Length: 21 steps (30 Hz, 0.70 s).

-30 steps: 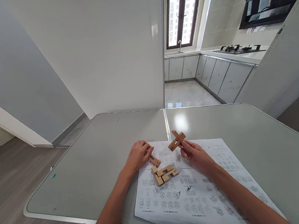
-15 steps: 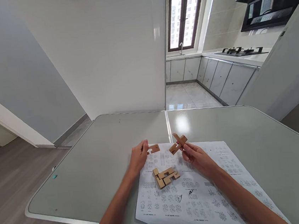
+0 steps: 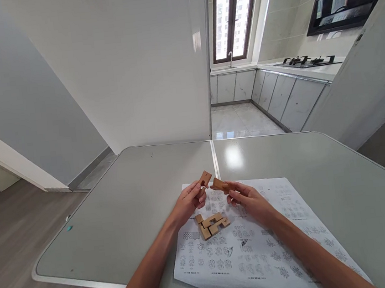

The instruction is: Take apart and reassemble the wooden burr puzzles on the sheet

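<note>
My left hand (image 3: 189, 201) pinches a single notched wooden puzzle piece (image 3: 204, 178) and holds it above the printed sheet (image 3: 258, 242). My right hand (image 3: 246, 199) grips a crossed pair of joined wooden pieces (image 3: 219, 184), its near end almost touching the left hand's piece. Below and between the hands, several more wooden pieces (image 3: 212, 223) lie clustered on the sheet.
The sheet covers the near middle of a grey folding table (image 3: 123, 206) with a metal seam down its centre. A white wall panel stands behind the table; a kitchen with cabinets, a hob (image 3: 304, 62) and a window lies at the back right.
My left hand lifted one wooden piece off the sheet and brought it up and rightward. My right hand lowered the crossed pieces and moved them left, so both now nearly meet.
</note>
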Available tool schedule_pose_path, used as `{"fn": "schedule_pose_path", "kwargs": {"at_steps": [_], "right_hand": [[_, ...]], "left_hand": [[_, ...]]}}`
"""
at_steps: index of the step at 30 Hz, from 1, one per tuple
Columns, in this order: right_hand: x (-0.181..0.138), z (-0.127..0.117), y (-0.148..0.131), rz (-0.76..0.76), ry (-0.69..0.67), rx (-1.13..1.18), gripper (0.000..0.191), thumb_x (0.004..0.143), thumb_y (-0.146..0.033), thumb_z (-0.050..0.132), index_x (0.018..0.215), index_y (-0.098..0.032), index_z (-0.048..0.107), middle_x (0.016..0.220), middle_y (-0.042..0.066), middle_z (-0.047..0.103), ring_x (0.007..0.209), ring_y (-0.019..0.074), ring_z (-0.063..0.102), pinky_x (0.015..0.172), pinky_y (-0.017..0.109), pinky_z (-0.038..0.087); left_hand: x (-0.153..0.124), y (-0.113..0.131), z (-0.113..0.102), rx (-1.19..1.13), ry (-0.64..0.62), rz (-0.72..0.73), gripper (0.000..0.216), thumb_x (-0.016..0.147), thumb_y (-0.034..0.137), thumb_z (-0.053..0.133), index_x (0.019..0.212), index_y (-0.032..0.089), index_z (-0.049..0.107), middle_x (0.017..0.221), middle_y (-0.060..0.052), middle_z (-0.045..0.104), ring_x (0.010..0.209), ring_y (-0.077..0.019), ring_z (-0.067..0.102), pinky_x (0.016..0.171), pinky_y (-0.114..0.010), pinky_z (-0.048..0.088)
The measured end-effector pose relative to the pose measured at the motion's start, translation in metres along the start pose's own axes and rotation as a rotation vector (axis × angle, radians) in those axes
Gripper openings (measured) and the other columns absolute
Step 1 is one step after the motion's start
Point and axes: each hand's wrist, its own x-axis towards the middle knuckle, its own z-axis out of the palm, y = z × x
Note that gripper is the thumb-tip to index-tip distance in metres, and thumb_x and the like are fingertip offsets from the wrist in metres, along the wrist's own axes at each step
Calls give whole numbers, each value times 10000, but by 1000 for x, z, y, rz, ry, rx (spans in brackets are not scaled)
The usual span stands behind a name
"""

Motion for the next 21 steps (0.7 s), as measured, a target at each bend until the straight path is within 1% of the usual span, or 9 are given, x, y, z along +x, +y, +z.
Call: {"fn": "schedule_pose_path", "kwargs": {"at_steps": [1, 5, 8, 10, 14, 19, 21], "right_hand": [[0, 1, -1, -4, 2, -25, 514, 904, -521, 736, 1344, -259, 690, 994, 71, 720, 840, 195, 614, 813, 362, 509], [-3, 6, -7, -17, 13, -104, 491, 902, -507, 730, 1338, -284, 699, 1036, 76, 751, 901, 228, 671, 834, 382, 534], [-4, 9, -10, -23, 28, -119, 475, 904, -500, 724, 1331, -292, 704, 1068, 78, 768, 926, 241, 695, 850, 396, 545], [-5, 10, -10, -39, 21, -113, 463, 904, -496, 726, 1323, -300, 709, 1121, 82, 767, 980, 257, 702, 860, 402, 547], [-4, 11, -9, -71, -9, -91, 446, 908, -508, 729, 1308, -313, 716, 1251, 84, 735, 1089, 290, 697, 879, 408, 547], [-2, 11, -6, -84, -12, -64, 484, 887, -545, 747, 1296, -287, 724, 1275, 100, 727, 1108, 322, 709, 886, 438, 555], [-2, 11, -5, -94, -16, -72, 481, 889, -544, 746, 1294, -283, 726, 1269, 104, 729, 1098, 324, 714, 884, 446, 557]], "left_hand": [[0, -1, 1, -19, 7, -6, 397, 938, 502, 698, 1068, 129, 657, 684, 41, 398, 572, -80, 313, 524, -211, 288], [-1, -2, 7, -91, 22, -27, 487, 897, 493, 752, 1184, 111, 654, 689, 33, 435, 584, -86, 337, 536, -222, 285], [-1, -3, 10, -102, -31, -44, 545, 908, 513, 732, 1261, 107, 646, 674, 37, 432, 570, -84, 326, 535, -227, 263], [-1, -3, 12, -97, -66, -38, 569, 915, 534, 713, 1289, 110, 647, 654, 41, 421, 563, -87, 320, 542, -233, 259], [-1, -7, 15, -86, -90, -19, 596, 928, 555, 684, 1332, 118, 645, 622, 48, 398, 559, -95, 321, 559, -248, 262], [0, -11, 18, -94, -83, -25, 666, 907, 550, 719, 1421, 143, 598, 626, 57, 381, 555, -91, 353, 560, -250, 262], [0, -13, 18, -94, -78, -11, 659, 917, 537, 716, 1443, 162, 584, 622, 54, 408, 559, -91, 366, 562, -248, 271]]}}
